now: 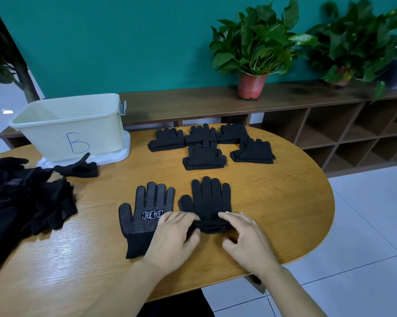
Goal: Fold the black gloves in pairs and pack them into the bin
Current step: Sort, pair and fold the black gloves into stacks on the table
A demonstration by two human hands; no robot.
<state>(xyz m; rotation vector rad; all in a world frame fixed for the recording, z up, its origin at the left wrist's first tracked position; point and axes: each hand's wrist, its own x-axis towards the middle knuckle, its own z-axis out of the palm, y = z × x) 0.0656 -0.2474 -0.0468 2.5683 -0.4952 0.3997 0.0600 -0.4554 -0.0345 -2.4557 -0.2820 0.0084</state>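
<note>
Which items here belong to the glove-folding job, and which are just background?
Job: left hand and right hand pinching the plain glove; dotted glove; folded pairs; unfolded pile; bin.
Lying about: potted plants; shelf unit.

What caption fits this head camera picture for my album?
Folding time: left hand and right hand grip the cuff of a glove beside a dotted glove; five folded pairs lie beyond.

A teal wall [101, 42] backs a wooden cubby shelf [193, 99] bearing potted plants [257, 42], beside pale floor tiles [364, 213].
</note>
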